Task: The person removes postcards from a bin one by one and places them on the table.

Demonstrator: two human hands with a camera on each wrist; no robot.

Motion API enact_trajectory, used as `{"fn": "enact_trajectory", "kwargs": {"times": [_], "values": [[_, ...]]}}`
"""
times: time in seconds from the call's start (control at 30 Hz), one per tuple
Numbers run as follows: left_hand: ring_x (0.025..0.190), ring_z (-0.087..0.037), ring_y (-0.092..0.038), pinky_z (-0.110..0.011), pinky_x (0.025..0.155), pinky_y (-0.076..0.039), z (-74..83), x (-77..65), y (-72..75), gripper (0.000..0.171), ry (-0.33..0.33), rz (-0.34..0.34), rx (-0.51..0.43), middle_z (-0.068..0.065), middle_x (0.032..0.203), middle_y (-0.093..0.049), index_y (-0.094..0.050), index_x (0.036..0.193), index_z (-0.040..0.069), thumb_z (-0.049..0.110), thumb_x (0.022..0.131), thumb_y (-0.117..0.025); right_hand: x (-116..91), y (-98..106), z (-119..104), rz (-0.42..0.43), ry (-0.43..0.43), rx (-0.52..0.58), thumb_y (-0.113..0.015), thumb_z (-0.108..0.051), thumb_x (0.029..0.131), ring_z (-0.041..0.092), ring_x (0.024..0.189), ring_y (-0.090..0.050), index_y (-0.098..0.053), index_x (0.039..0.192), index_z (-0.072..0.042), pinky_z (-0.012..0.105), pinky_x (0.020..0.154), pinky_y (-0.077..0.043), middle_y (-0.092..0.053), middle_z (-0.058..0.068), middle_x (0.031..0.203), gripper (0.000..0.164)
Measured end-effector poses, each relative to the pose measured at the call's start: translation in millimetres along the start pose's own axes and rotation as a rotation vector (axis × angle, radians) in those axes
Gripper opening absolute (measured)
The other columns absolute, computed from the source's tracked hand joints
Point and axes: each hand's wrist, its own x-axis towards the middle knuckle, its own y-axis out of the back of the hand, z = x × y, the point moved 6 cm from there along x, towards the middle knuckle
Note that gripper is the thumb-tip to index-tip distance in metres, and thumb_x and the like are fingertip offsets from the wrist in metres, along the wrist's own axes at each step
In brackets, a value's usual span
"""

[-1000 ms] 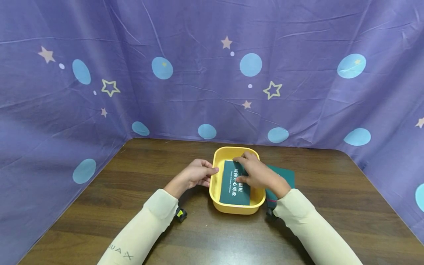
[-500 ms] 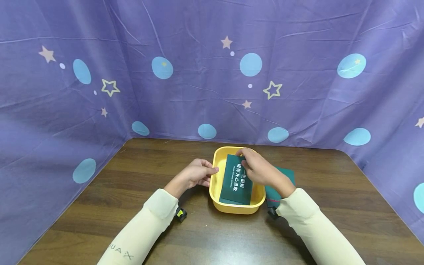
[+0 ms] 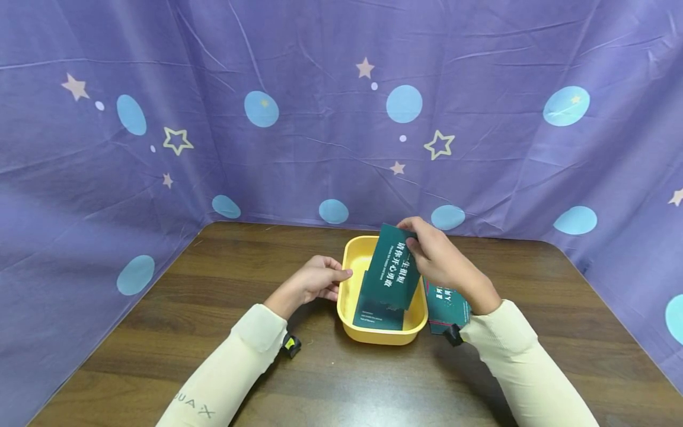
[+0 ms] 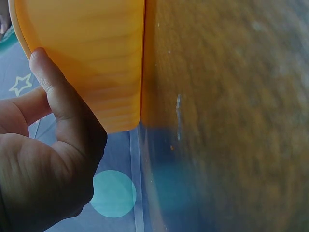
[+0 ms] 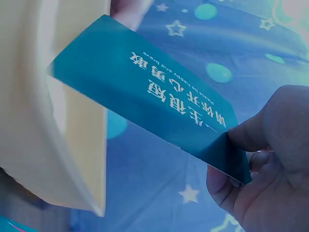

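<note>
My left hand [image 3: 320, 279] holds the left rim of a yellow plastic tray [image 3: 380, 337], thumb on the edge, as the left wrist view also shows with the hand [image 4: 53, 150] at the tray's wall [image 4: 101, 63]. Between thumb and fingers, my right hand [image 3: 445, 258] pinches a dark green card [image 3: 388, 273] printed with white Chinese characters. That card is raised and tilted over the tray's right part. Beneath it another green card [image 3: 368, 317] lies in the tray, partly covered. In the right wrist view the pinched card [image 5: 145, 96] slants toward the tray [image 5: 29, 111].
Right of the tray, green printed cards or booklets [image 3: 447, 308] with a red line lie on the brown wooden table [image 3: 341, 391], partly hidden by the right wrist. A purple curtain [image 3: 299, 160] with stars and dots hangs behind and beside the table.
My right hand has taken hold of the top card in the tray and lifted it up and to the right, uncovering the card below. The left hand keeps its place on the rim.
</note>
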Motion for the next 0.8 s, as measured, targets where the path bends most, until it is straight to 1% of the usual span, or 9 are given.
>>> {"fn": "enact_trajectory", "kwargs": {"times": [0.1, 0.13, 0.2, 0.33, 0.4, 0.47, 0.57, 0.7, 0.8], "values": [[0.050, -0.012, -0.058, -0.026, 0.048, -0.058, 0.3, -0.5, 0.0, 0.022, 0.002, 0.003, 0.000, -0.010, 0.074, -0.058, -0.051, 0.098, 0.001, 0.013, 0.093, -0.068, -2, 14, 0, 0.047, 0.016, -0.013, -0.044, 0.006, 0.100, 0.026, 0.102, -0.053, -0.046, 0.126, 0.001, 0.041, 0.079, -0.047, -0.056, 0.016, 0.122, 0.027], [0.050, -0.012, -0.058, -0.026, 0.048, -0.058, 0.2, -0.4, 0.0, 0.022, 0.002, 0.003, 0.001, -0.010, 0.074, -0.058, -0.051, 0.098, 0.000, 0.013, 0.093, -0.068, -3, 18, 0, 0.063, 0.016, -0.013, -0.044, 0.006, 0.100, 0.027, 0.104, -0.053, -0.046, 0.126, 0.001, 0.042, 0.080, -0.047, -0.056, 0.017, 0.122, 0.027], [0.050, -0.012, -0.059, -0.026, 0.048, -0.058, 0.3, -0.4, 0.0, 0.022, 0.003, 0.004, 0.000, -0.010, 0.074, -0.058, -0.051, 0.098, 0.000, 0.013, 0.093, -0.068, -5, 27, 2, 0.094, 0.017, -0.015, -0.044, 0.006, 0.100, 0.027, 0.105, -0.053, -0.046, 0.126, 0.000, 0.042, 0.080, -0.047, -0.056, 0.017, 0.122, 0.027], [0.051, -0.012, -0.059, -0.026, 0.048, -0.057, -0.5, 1.1, -0.1, 0.022, -0.001, 0.001, -0.005, -0.010, 0.074, -0.059, -0.051, 0.099, 0.000, 0.013, 0.093, -0.068, -9, 42, 7, 0.146, 0.014, -0.027, -0.044, 0.008, 0.099, 0.025, 0.090, -0.058, -0.046, 0.125, 0.000, 0.039, 0.072, -0.049, -0.059, 0.016, 0.107, 0.027], [0.051, -0.012, -0.059, -0.026, 0.048, -0.057, -0.9, 1.6, 0.1, 0.023, -0.003, 0.000, -0.006, -0.011, 0.075, -0.059, -0.051, 0.099, 0.000, 0.013, 0.093, -0.068, -11, 49, 11, 0.164, -0.006, -0.030, -0.044, 0.007, 0.099, 0.022, 0.079, -0.058, -0.045, 0.125, 0.000, 0.037, 0.066, -0.049, -0.059, 0.014, 0.100, 0.027], [0.052, -0.013, -0.059, -0.026, 0.048, -0.058, -1.1, 1.9, 0.3, 0.023, -0.002, 0.000, -0.007, -0.011, 0.075, -0.059, -0.051, 0.099, 0.000, 0.013, 0.092, -0.069, -13, 55, 14, 0.176, -0.031, -0.039, -0.043, 0.006, 0.100, 0.020, 0.074, -0.057, -0.044, 0.126, 0.000, 0.035, 0.062, -0.049, -0.058, 0.013, 0.097, 0.027], [0.052, -0.013, -0.060, -0.026, 0.048, -0.058, -1.3, 2.0, 0.5, 0.024, -0.001, -0.002, -0.007, -0.012, 0.076, -0.060, -0.051, 0.099, 0.000, 0.013, 0.092, -0.069, -17, 65, 21, 0.197, -0.079, -0.057, -0.043, 0.004, 0.100, 0.021, 0.077, -0.057, -0.044, 0.127, -0.001, 0.037, 0.063, -0.050, -0.058, 0.014, 0.101, 0.027], [0.053, -0.013, -0.060, -0.026, 0.048, -0.058, -1.8, 2.7, 0.7, 0.024, 0.002, -0.001, -0.005, -0.013, 0.077, -0.060, -0.051, 0.100, 0.000, 0.014, 0.092, -0.070, -22, 76, 31, 0.235, -0.092, -0.086, -0.043, 0.005, 0.099, 0.025, 0.081, -0.057, -0.045, 0.125, 0.002, 0.040, 0.066, -0.048, -0.058, 0.019, 0.105, 0.027], [0.053, -0.013, -0.060, -0.026, 0.048, -0.058, -2.1, 2.7, 0.7, 0.025, 0.004, 0.001, -0.001, -0.013, 0.077, -0.060, -0.051, 0.100, 0.000, 0.014, 0.091, -0.070, -26, 82, 41, 0.245, -0.120, -0.094, -0.042, 0.005, 0.099, 0.029, 0.085, -0.057, -0.044, 0.125, 0.004, 0.043, 0.069, -0.048, -0.058, 0.022, 0.106, 0.026]]}}
